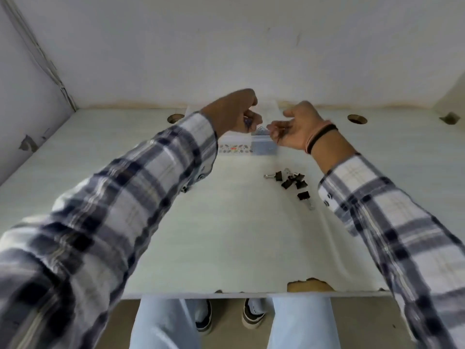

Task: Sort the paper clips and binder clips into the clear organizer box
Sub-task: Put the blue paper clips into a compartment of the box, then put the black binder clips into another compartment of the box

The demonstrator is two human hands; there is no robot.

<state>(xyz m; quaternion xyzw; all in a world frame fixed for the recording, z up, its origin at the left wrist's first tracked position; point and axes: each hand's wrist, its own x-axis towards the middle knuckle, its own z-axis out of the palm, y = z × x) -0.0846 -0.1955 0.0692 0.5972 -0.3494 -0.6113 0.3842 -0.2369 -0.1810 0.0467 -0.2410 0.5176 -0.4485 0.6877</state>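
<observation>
Binder clips [294, 181] lay unsorted on the worktop [226, 235], just short of the organizer box [251, 146]. Left hand [236, 114], grip pressed together, pinched paper clips [261, 131] above it; right hand [299, 129] cupped more, fingers spread.

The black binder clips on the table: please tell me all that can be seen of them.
The binder clips are a small loose pile of about six, with black bodies and silvery wire handles, so they look like metal. They lie in mixed directions on the white table, some touching each other, one a little apart toward the near edge. They sit nearer than the clear organizer box, below the right hand. No hand touches them.
</observation>
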